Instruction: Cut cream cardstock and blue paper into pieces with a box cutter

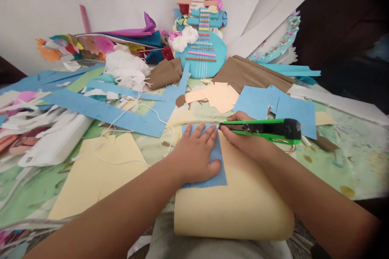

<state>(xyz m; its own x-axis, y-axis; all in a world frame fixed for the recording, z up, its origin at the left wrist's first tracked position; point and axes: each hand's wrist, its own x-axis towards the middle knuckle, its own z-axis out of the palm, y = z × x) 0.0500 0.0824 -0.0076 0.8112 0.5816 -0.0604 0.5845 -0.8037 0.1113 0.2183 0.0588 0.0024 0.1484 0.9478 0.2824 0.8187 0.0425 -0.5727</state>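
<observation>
My left hand (196,156) lies flat with fingers spread on a blue sheet of paper (219,174). That blue piece rests on a large cream sheet (234,214), whose near end curls down over the table's front edge. My right hand (243,135) is closed round a green and black stapler (267,127), held sideways. Its narrow front end sits at the top edge of the papers, close to my left fingertips. Whether its jaws touch the paper is too small to tell.
A blue paper guitar-like model (209,54) stands against the wall. Blue offcuts (106,109) and a cream sheet (106,170) lie left, near a white power strip (57,141) and loose white cord. More blue paper (291,109) and brown crepe paper (252,73) lie behind my right hand.
</observation>
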